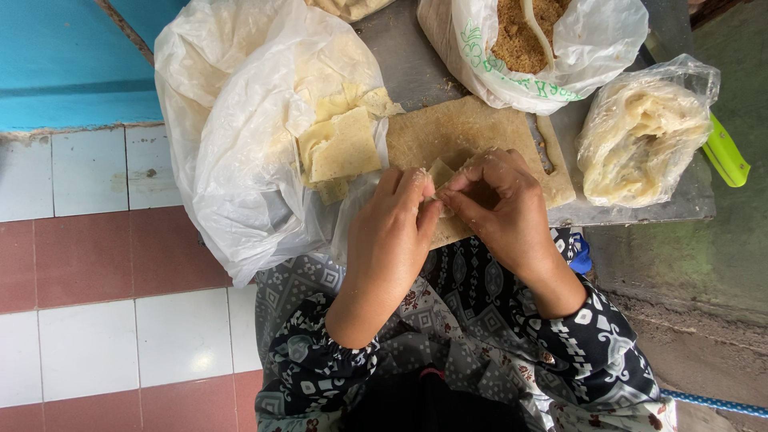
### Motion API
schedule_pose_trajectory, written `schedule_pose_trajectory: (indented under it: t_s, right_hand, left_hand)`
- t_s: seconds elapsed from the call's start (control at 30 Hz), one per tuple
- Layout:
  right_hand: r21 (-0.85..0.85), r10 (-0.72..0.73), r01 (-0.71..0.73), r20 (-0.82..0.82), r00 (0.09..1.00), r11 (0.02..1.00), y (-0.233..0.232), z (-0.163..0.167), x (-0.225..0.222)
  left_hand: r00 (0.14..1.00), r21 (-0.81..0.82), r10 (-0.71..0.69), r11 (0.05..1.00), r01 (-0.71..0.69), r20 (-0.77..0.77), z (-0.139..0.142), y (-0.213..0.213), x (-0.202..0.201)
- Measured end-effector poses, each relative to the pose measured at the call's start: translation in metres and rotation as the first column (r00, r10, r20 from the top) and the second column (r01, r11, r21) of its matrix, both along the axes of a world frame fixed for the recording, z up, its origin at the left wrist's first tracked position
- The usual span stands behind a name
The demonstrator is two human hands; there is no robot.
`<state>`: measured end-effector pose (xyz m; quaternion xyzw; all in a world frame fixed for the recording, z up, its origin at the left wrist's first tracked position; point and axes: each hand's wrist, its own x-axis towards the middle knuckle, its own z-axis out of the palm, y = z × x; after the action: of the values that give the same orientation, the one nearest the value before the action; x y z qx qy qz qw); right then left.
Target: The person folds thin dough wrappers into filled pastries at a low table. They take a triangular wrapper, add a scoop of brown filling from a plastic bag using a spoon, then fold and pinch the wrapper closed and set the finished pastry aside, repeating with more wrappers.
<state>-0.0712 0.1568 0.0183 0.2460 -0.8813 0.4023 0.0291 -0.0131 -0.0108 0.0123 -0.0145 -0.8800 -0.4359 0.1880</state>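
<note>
Patterned dark sleeves (448,360) fill the bottom of the view, the nearest thing to the camera, with both forearms reaching forward over the person's lap. Left hand (392,232) and right hand (500,208) meet over the near edge of a brown board (472,132) on a grey metal table (640,210). Between them sits one small pale dough wrapper (441,172); each hand's grip is pressed together on it, thumb and fingertips pinching its edges, so the piece looks partly folded, not yet closed. Whether filling is already inside cannot be seen.

Left of the board, an open white plastic bag (232,144) shows a stack of flat square wrappers (342,146), so plenty seem left to work through. Beyond the board, another open bag holds brown crumbly filling (520,36). To the right, a clear bag bulges with pale folded dough pieces (636,144), possibly ones already done. A bright green handle (726,154) lies beside it. Red and white floor tiles (88,280) lie at left.
</note>
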Motion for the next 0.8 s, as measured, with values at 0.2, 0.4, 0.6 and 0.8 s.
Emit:
schedule_pose_trajectory:
  t_s: [0.2,0.4,0.6,0.8]
  right_hand:
    - [0.2,0.123,-0.078,-0.223,0.967,0.977,0.003,0.008,0.001]
    - [0.514,0.37,-0.125,-0.409,0.834,0.849,0.017,0.029,0.017]
    - [0.618,0.503,-0.104,-0.518,0.692,0.779,0.02,0.027,0.013]
    - [0.111,0.043,-0.024,-0.173,0.984,0.994,0.007,0.003,0.008]
  left_hand:
    - [0.999,0.01,-0.044,0.999,0.044,-0.007,-0.001,-0.002,0.0]
    - [0.998,-0.07,-0.054,0.996,0.055,0.008,0.004,-0.007,0.002]
    - [0.985,-0.108,-0.157,0.981,0.164,0.064,0.015,-0.019,0.007]
    - [0.982,-0.148,-0.169,0.973,0.179,0.079,0.018,-0.02,0.006]
